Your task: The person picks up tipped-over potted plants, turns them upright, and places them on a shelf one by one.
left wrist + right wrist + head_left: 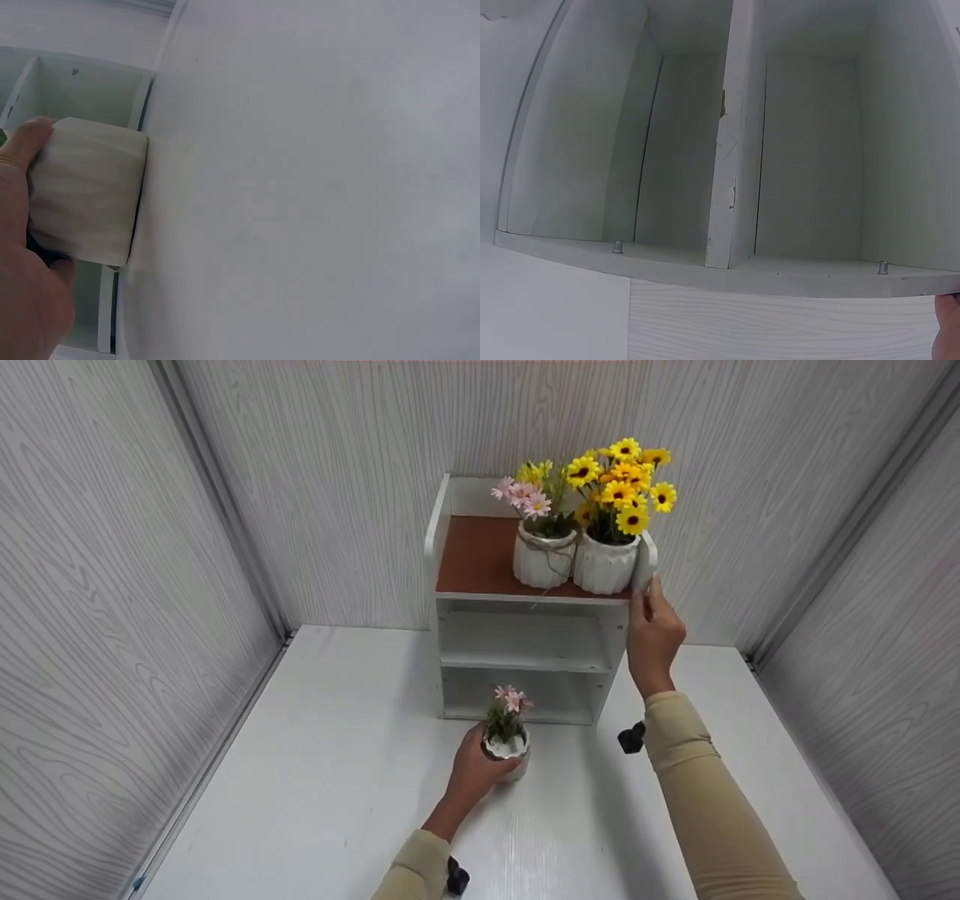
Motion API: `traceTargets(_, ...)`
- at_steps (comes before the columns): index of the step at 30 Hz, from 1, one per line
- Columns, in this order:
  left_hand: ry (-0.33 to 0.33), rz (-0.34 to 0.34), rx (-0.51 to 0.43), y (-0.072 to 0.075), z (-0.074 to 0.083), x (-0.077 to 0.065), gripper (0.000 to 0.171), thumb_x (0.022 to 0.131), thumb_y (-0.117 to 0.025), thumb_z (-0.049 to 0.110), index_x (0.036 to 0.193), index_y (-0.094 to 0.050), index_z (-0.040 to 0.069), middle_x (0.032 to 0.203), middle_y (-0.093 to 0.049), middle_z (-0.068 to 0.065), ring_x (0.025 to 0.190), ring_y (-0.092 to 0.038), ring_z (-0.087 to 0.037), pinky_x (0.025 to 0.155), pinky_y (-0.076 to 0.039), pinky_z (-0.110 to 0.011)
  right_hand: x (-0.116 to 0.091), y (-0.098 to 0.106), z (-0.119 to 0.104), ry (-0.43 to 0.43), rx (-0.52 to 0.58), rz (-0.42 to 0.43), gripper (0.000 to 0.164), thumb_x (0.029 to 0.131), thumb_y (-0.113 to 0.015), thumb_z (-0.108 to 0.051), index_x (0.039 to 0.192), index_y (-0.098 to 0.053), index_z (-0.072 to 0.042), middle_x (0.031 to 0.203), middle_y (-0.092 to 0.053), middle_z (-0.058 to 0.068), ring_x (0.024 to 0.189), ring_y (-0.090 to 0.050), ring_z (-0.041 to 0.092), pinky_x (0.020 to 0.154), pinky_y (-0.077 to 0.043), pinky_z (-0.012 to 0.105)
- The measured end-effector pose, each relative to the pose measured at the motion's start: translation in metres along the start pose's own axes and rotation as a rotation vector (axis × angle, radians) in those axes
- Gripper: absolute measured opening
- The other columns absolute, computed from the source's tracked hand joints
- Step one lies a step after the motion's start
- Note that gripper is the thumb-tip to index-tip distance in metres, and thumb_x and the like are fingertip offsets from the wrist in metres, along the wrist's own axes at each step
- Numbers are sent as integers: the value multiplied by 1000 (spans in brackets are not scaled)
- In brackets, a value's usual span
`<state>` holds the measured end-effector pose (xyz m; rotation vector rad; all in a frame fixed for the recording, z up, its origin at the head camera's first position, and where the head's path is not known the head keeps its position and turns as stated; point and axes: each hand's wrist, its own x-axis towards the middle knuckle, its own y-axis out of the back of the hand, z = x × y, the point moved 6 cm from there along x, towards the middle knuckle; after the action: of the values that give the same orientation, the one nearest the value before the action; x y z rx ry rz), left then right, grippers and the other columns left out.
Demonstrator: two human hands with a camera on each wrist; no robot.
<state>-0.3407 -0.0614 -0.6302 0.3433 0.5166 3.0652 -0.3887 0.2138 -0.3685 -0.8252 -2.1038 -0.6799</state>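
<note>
My left hand grips a small white flowerpot with pink flowers, in front of the shelf's bottom compartment. In the left wrist view the pot's pale side shows between thumb and fingers, close over the white surface. My right hand holds the upper right side panel of the white shelf unit, its fingers at the panel's edge. On the brown top board stand two white pots, one with pink and yellow flowers, the other with yellow sunflowers against the right panel.
Below the top board are two compartments, parted by a white shelf board with chipped edges. Small metal pegs stick out of the side panel. The unit stands on a white tabletop, near a wood-grain back wall and side walls.
</note>
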Motion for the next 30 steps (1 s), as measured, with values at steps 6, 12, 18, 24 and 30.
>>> traceTargets(6,-20,5,20,4,9,-4,91,78,-85,47,149,-44,7,146,-50,-14,135,-50,-33,108,-44,-53,0,0,1,14,2,3,42,101,-62,-16,141,-58,-4,106,-72,19,93,-67,23,79,-52,37)
traceTargets(12,-12,38,30,12,20,-7,89,76,-86,47,145,-47,8,142,-53,-12,132,-52,-31,106,-46,-51,0,0,-1,19,1,3,41,101,-62,-16,140,-59,-4,103,-72,19,91,-66,23,78,-51,37)
traceTargets(18,7,54,30,24,35,-10,89,75,-87,47,145,-47,10,142,-54,-10,132,-53,-29,107,-46,-50,0,1,-1,10,-9,2,41,101,-62,-18,140,-60,-5,103,-72,18,89,-66,21,76,-49,30)
traceTargets(24,4,69,32,39,56,-14,93,74,-87,49,148,-46,10,145,-52,-10,135,-50,-30,109,-45,-51,-1,1,-1,12,-4,0,41,102,-61,-19,140,-59,-7,103,-72,17,90,-65,19,76,-46,24)
traceTargets(30,-32,93,40,55,83,-15,95,73,-87,52,146,-46,7,141,-54,-11,131,-53,-30,105,-48,-51,0,0,0,10,4,2,41,102,-61,-19,141,-59,-6,104,-72,19,91,-66,22,77,-49,31)
